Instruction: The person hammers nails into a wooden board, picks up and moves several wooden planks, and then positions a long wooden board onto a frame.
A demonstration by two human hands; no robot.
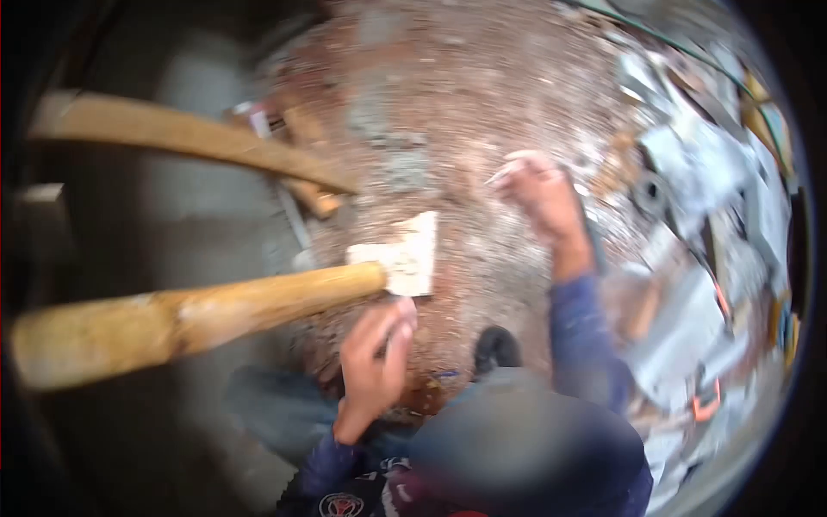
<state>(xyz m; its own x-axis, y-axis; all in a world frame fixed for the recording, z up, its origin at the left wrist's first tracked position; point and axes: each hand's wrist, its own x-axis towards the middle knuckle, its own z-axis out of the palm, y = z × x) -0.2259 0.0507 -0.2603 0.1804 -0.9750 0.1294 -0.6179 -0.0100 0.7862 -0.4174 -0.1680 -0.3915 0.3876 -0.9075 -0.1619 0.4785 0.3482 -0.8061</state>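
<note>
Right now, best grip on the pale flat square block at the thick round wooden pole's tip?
Pale flat block: probably pinch its free right edge from the right; the wooden pole covers its left, the left hand crowds its bottom.

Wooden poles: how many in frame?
2. The upper pole slants across the upper left. The lower pole lies lower left, its end at the pale block. Blur could hide more.

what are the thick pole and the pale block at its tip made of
The thick pole looks like bare wood: tan, matte, rounded, with pale scuffs. The pale block is cream, flat-faced and rough-edged; maybe cut wood or stone, the blur leaves it open.
</note>
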